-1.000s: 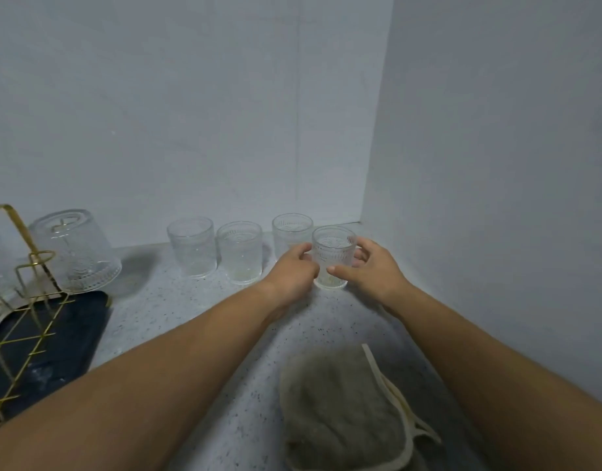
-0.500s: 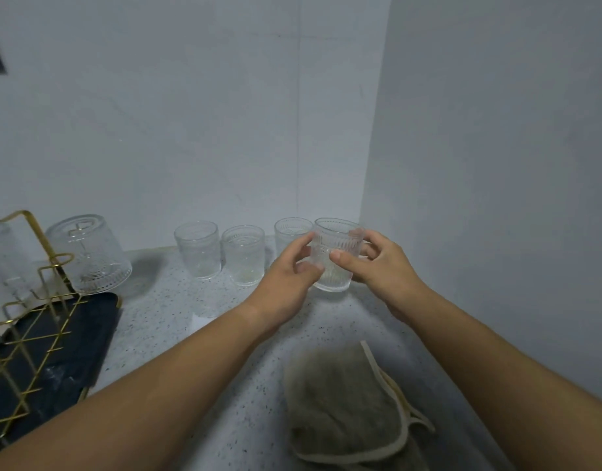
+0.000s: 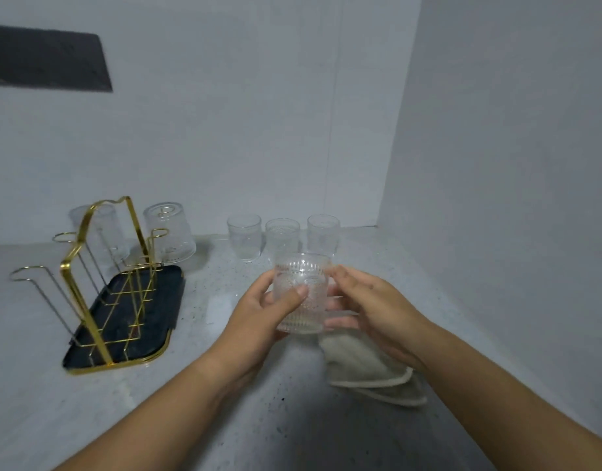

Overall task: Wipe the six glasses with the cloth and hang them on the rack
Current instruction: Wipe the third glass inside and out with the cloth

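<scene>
Standing by, I see the person holding a clear ribbed glass tumbler (image 3: pixel 301 294) up off the grey speckled table (image 3: pixel 225 419), mouth upward, over the table's middle. The left hand (image 3: pixel 259 317) has a closed grip on it: the thumb lies across the front of the tumbler and the fingers wrap round its left side. The right hand (image 3: pixel 371 307) grips it too, fingers curled against the right side and under the base.

Just below the right hand and wrist, a folded beige cloth (image 3: pixel 367 372) with a pale trimmed border lies on the table, on the near-right side; neither hand touches it.

Along the table's back edge, toward the right corner, three more clear glasses (image 3: pixel 282 234) stand upright in a row, close together but apart from the tumbler.

On the left side of the table sits a gold wire rack (image 3: pixel 99 277) on a black tray (image 3: pixel 146 300) with a gold rim. Two clear glasses hang mouth-down on its back prongs, one (image 3: pixel 170 232) at the right, the other (image 3: pixel 102 229) partly behind the gold frame. The near prongs are bare.

A dark rectangular panel (image 3: pixel 44 59) is on the back wall, upper left.
</scene>
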